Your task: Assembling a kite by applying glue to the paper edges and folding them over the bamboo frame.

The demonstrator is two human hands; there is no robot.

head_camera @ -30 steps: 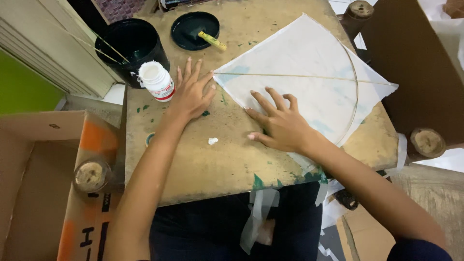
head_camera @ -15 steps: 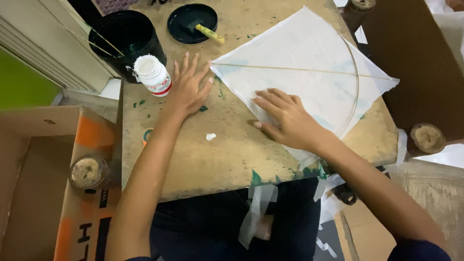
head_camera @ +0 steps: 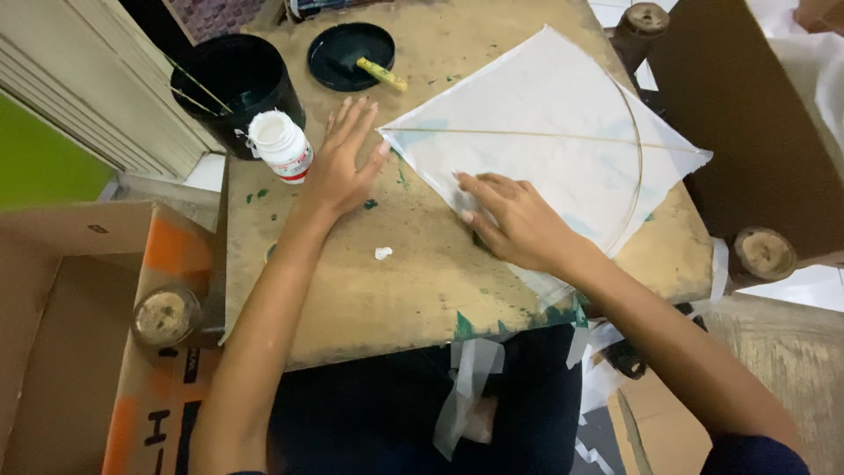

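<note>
A white paper kite (head_camera: 563, 149) with thin stick spars lies on the wooden table (head_camera: 413, 281). My right hand (head_camera: 514, 220) presses flat on the kite's lower left edge, fingers together and pointing left. Flat on the table lies my left hand (head_camera: 343, 163), fingers spread, its fingertips at the kite's left corner. A white glue bottle (head_camera: 281, 145) stands just left of that hand.
A black bucket (head_camera: 236, 84) holding thin sticks stands at the table's far left corner. A black lid (head_camera: 350, 54) with a yellow-handled tool sits beyond the hands. An open cardboard box (head_camera: 79, 334) is on the left, brown board (head_camera: 747, 114) on the right.
My right hand slid left and down along the kite's edge, its fingers drawing together. My left hand stayed flat near the glue bottle.
</note>
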